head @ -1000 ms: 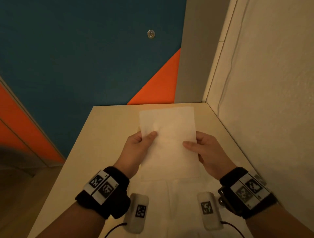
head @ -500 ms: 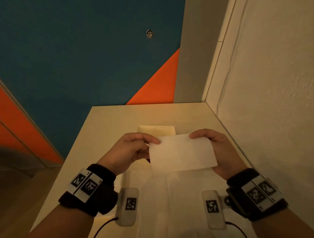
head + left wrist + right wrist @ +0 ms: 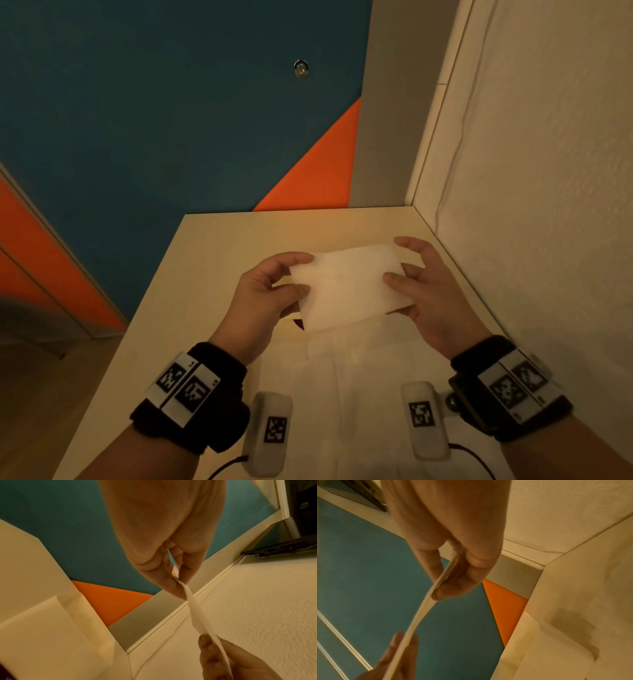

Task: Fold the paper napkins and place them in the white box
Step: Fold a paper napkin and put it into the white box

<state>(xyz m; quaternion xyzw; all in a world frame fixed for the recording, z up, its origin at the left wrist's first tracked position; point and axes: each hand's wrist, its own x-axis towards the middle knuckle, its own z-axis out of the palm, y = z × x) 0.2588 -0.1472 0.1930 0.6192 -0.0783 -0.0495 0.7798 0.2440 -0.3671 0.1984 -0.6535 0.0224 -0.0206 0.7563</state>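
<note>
I hold a white paper napkin (image 3: 346, 287), folded to a short rectangle and tilted, in the air over the table. My left hand (image 3: 301, 274) pinches its left edge between thumb and fingers. My right hand (image 3: 394, 260) pinches its right edge. In the left wrist view the napkin (image 3: 200, 622) shows edge-on, running from my left hand (image 3: 178, 580) to my right hand (image 3: 231, 660). The white box (image 3: 51, 628) lies open on the table below; in the head view the napkin and hands hide most of it. A stack of flat napkins (image 3: 342, 394) lies nearer to me.
The pale table (image 3: 205, 274) butts against a textured wall (image 3: 548, 205) on the right. Beyond its far and left edges is a blue and orange surface (image 3: 171, 137). A dark laptop (image 3: 283, 545) shows in the left wrist view.
The tall napkin has been folded in half into a short rectangle. Both hands shifted from its sides to its ends and carried it farther from me, over the box.
</note>
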